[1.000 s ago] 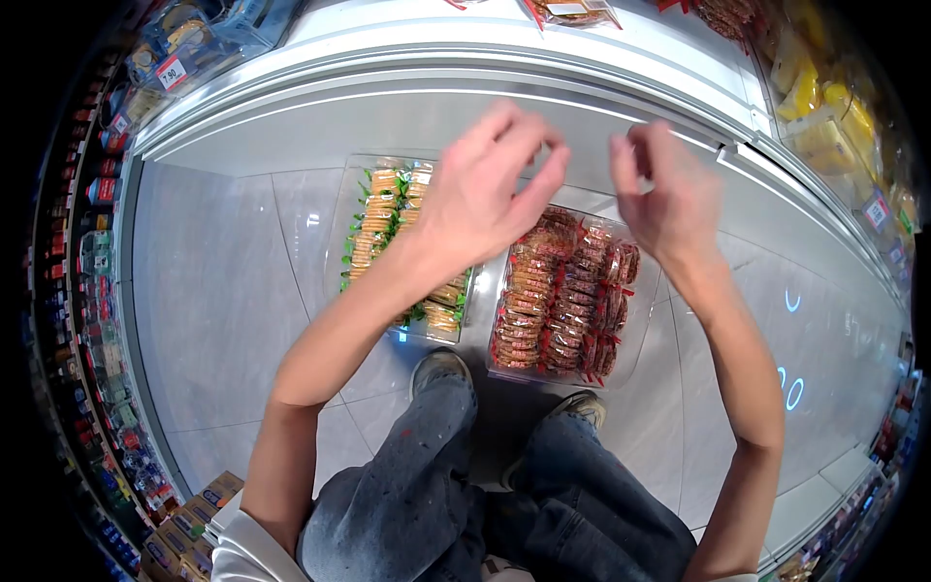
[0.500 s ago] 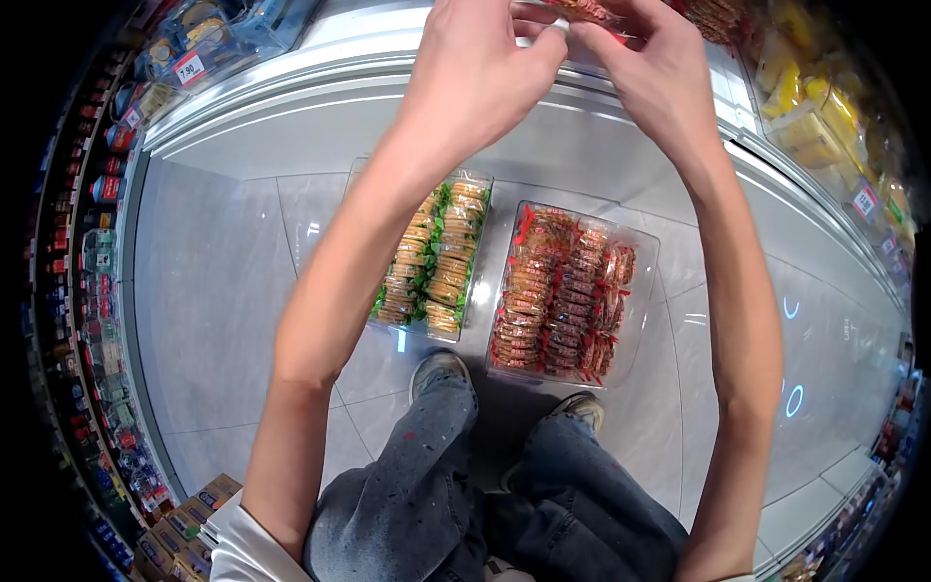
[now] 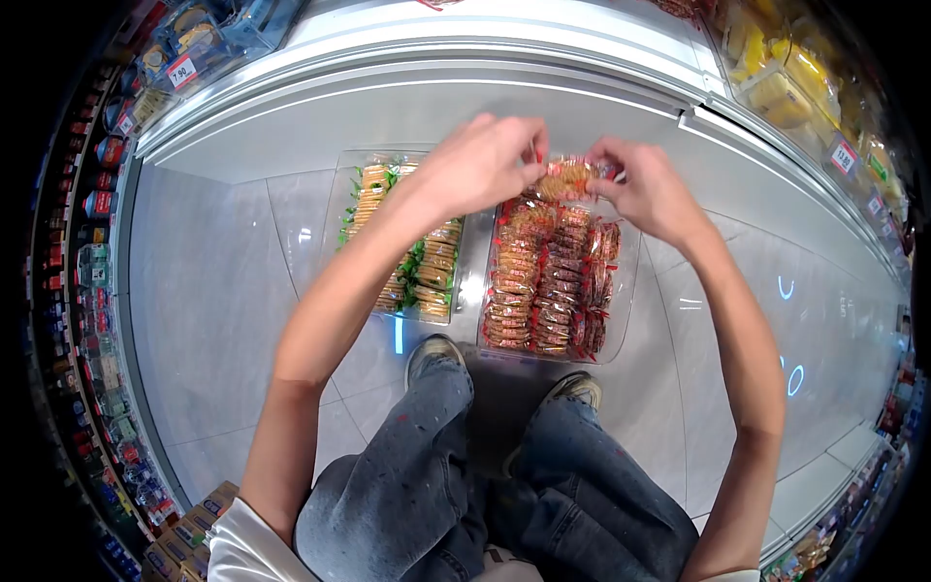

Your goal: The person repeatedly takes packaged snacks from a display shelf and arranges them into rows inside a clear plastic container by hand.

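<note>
A clear-wrapped biscuit packet (image 3: 566, 178) with red ends is held between my two hands, over the far end of the right-hand clear plastic bin (image 3: 630, 291). My left hand (image 3: 499, 160) pinches near the packet's left end, its fingertips slightly blurred. At the other end, the fingers and thumb of my right hand (image 3: 635, 182) are closed on the wrapper. Rows of similar brown and reddish biscuit packets (image 3: 558, 281) fill the bin below. To its left, partly behind my left forearm, a second clear bin (image 3: 339, 194) holds pale biscuit packets (image 3: 436, 267) with green wrapper ends.
Both bins stand on grey floor tiles (image 3: 233, 320) before my shoes. A white display case edge (image 3: 407, 82) curves across the far side. Yellow packaged goods (image 3: 786, 73) sit at upper right, blue packs (image 3: 218, 39) at upper left. Drink shelves (image 3: 102, 204) line the left.
Both hands have come down and back from the display case with the biscuit packet, which is now over the right-hand bin. The view has shifted slightly.
</note>
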The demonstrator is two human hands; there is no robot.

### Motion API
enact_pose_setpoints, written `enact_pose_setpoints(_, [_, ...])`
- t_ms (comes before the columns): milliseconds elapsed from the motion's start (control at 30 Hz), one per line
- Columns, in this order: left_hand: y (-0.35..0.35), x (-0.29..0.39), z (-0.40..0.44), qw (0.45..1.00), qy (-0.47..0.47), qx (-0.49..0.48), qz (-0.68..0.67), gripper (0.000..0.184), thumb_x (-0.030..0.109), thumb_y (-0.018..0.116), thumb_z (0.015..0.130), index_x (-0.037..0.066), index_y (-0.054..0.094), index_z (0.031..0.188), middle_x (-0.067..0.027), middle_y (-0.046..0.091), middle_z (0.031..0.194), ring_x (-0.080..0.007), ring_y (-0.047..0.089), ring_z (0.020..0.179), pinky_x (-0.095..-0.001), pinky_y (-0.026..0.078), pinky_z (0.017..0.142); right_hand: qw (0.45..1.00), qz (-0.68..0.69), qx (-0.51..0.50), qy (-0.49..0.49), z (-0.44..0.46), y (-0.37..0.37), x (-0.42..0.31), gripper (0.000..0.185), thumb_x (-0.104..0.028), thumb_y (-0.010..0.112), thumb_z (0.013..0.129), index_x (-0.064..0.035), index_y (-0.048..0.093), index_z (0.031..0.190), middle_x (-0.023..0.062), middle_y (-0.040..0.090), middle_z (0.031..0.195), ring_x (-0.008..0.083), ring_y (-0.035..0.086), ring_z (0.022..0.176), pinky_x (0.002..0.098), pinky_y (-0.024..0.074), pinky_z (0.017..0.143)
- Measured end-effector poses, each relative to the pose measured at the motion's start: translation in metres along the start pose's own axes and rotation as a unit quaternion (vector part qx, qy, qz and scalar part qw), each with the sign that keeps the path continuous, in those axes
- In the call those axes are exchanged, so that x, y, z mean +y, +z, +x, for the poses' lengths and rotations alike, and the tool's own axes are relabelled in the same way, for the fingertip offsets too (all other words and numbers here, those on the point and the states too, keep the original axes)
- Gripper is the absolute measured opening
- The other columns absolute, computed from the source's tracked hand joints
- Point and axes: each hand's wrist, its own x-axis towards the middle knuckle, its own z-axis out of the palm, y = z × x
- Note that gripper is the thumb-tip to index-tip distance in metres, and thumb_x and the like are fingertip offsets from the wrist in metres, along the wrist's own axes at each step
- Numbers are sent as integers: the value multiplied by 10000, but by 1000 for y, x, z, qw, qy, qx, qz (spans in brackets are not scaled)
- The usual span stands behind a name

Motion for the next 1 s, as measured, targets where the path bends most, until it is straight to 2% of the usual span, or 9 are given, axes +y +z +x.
enact_pose_setpoints(100, [32,-26,-4,998,-19,3,51,186,153,739,933,40,724,1080,-238,766,945,-445,740,974,-532,579,869,994,-88,-66,-7,-14,36,28,288,-114,823,882,7,709,1118,220,753,903,373,730,825,460,562,759])
enact_pose_setpoints(200, [34,-26,-8,998,-53,-34,27,205,140,746,934,36,731,1110,-211,784,1072,-410,750,1041,-491,589,888,998,-23,-60,-28,-27,71,42,260,-117,807,893,9,710,1098,213,758,905,401,731,843,467,570,764])
enact_pose_setpoints(333, [43,-21,-12,994,-31,-82,69,258,146,797,878,32,733,1100,-194,776,1050,-401,748,1034,-496,594,885,999,35,-15,-30,-23,118,45,297,-135,773,940,4,660,1177,220,757,943,420,737,860,482,584,777])
enact_pose_setpoints(467, [89,-50,-20,985,24,-35,170,262,152,819,839,27,727,1051,-175,755,1040,-402,746,1006,-512,603,866,995,-79,-53,1,-11,148,51,435,-236,712,1019,-31,501,1340,223,757,968,416,758,846,515,594,818])
enact_pose_setpoints(567, [104,-57,-24,980,25,-36,196,233,154,810,841,31,714,1014,-162,744,1064,-408,741,1001,-520,611,854,981,-179,-77,-21,-8,161,55,473,-337,667,1052,-63,420,1349,207,758,929,416,759,796,543,592,804])
enact_pose_setpoints(733, [93,-55,-25,988,34,-34,148,202,177,784,880,29,699,987,-168,740,1027,-412,735,983,-524,603,840,969,-241,-53,-12,-18,126,11,461,-430,663,1053,-76,481,1288,179,745,804,385,760,727,505,585,665])
enact_pose_setpoints(833, [44,-31,-22,998,30,8,53,174,167,758,911,28,694,992,-159,736,984,-411,727,945,-512,587,810,970,-241,26,-31,-9,91,-6,374,-359,655,1054,-61,535,1246,149,750,801,343,756,692,457,573,572])
enact_pose_setpoints(900, [-2,-8,-19,994,18,106,6,152,134,739,928,28,703,1030,-135,729,946,-348,728,900,-461,577,770,969,-200,125,-75,2,68,-17,286,-291,658,1048,-55,574,1186,131,746,790,324,741,656,442,559,529])
enact_pose_setpoints(1000, [-55,-9,7,922,116,363,60,189,108,735,951,38,720,1125,-100,737,970,-239,730,890,-366,578,773,927,-85,311,-194,44,30,-38,150,-193,678,1021,-57,625,1055,141,722,768,306,719,630,443,542,530])
